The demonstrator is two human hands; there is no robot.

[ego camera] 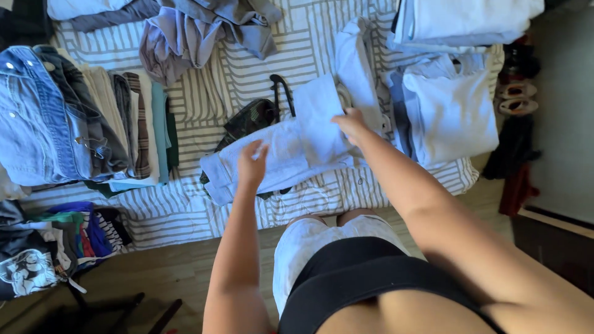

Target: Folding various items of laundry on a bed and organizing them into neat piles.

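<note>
No packages, labels or signs show near the fingers; only cloth. The right hand (351, 124) rests on a pale white folded cotton garment (291, 151), fingers bent down onto its raised upper flap, though whether they pinch the cloth or just press it I cannot tell; the left hand (252, 166) hovers over the garment's lower left part, fingers loosely apart and curled, holding nothing. The garment lies lengthwise across the white bedcover with thin grey stripes (247, 74), creased, one panel doubled over the other; under it, just beyond the left fingertips, a dark green patterned piece of fabric (250, 117) and a black curved strap (281, 89) peek out. Right of the right-hand fingers, a stack of folded white shirts (448, 111) lies close by; well to the left of the left fingers, a row of folded jeans and striped tops (80, 124) stands on edge; beyond both hands, a rumpled grey heap of clothes (198, 31). Bare striped cover lies open between the garment and the row; the bed's near edge (185, 232) meets a wooden floor (154, 272) below the wrists.
</note>
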